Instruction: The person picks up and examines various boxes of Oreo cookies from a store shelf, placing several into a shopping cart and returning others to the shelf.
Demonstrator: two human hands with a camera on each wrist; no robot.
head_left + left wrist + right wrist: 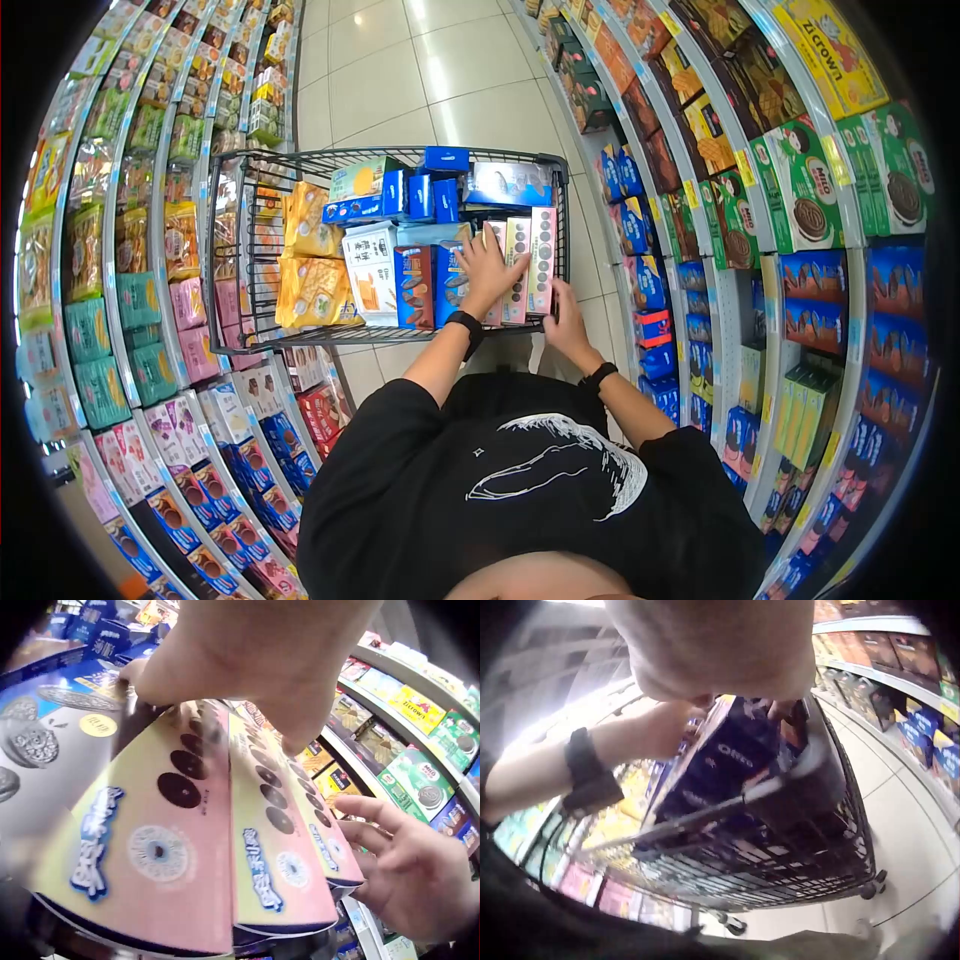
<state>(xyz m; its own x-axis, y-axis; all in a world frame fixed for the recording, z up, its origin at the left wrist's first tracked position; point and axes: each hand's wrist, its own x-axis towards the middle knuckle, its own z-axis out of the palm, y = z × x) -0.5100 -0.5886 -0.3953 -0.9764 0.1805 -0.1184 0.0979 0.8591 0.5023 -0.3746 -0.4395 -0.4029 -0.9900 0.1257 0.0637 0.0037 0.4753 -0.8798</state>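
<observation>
Spread wide, the left grip (488, 268) rests its fingers flat on the faces of the pink-and-yellow Oreo boxes (527, 262) and clasps nothing. These three boxes lie side by side, faces up and slightly fanned, in the near right corner of the shopping cart (222, 262), close to its right wall. At their near ends, the right grip (566, 322) has loosely straight fingers (367, 808) touching the outermost box by the cart's rim, without closing round it. Blue biscuit boxes (420, 285) stand just left of them, with yellow packs (310, 290) further left. Stocked shelves (800, 190) line both sides of the aisle.
</observation>
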